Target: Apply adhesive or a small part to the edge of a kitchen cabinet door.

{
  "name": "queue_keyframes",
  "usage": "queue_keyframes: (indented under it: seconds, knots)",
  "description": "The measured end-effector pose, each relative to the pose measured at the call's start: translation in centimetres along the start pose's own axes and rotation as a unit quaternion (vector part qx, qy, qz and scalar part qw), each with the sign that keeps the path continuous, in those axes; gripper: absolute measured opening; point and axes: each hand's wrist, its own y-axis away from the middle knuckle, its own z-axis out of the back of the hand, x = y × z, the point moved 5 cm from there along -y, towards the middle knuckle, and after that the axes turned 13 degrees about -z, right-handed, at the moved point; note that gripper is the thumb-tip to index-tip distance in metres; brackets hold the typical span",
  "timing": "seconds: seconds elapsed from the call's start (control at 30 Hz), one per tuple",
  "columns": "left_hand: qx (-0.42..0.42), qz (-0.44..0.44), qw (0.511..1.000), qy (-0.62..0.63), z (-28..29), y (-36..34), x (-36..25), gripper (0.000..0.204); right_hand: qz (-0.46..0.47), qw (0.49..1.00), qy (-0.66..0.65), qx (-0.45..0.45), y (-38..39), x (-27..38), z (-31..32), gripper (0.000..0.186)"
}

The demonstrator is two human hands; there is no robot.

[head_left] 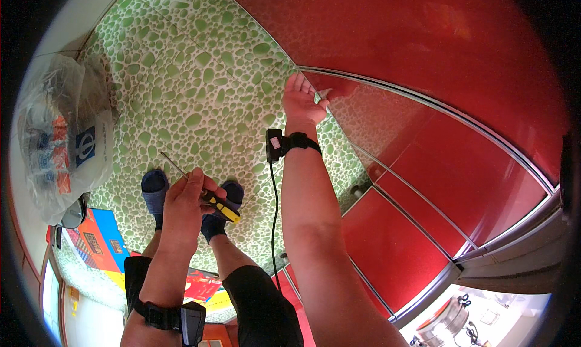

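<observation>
My left hand [183,197] is closed around a screwdriver [223,208] with a yellow and black handle. Its thin metal shaft sticks out past my thumb, pointing up and left over the floor. My right hand [301,100] reaches out to the edge of a glossy red cabinet door [387,114]. The palm is turned up, with the fingers extended and the thumb apart, beside the door's edge. Whether the fingertips touch the door cannot be made out. No object shows in the right hand.
Green pebble-patterned flooring [200,99] spreads under my slippers [155,186]. At left stands a bulging clear plastic bag [66,141], with colourful flat cardboard [103,235] below it. More red cabinet fronts [399,244] run along the right, under a counter [508,323]. A black cable [275,220] hangs from my right wrist strap.
</observation>
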Motion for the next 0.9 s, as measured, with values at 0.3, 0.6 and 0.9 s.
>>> queue_keyframes:
  seconds: [0.3, 0.6, 0.9]
  knots:
    - [0.008, 0.003, 1.000, 0.021, -0.4, 0.0, -0.3, 0.037, -0.013, 1.000, -0.003, 0.002, 0.5, -0.6, -0.7, 0.071]
    - [0.001, 0.010, 1.000, 0.012, 0.2, -0.4, 0.1, 0.035, -0.094, 0.992, 0.082, 0.020, -1.3, -5.7, -2.1, 0.056]
    - [-0.010, -0.004, 0.999, 0.030, 1.1, -0.4, -0.3, 0.037, -0.069, 0.993, 0.092, 0.005, -2.1, -7.1, -2.7, 0.035]
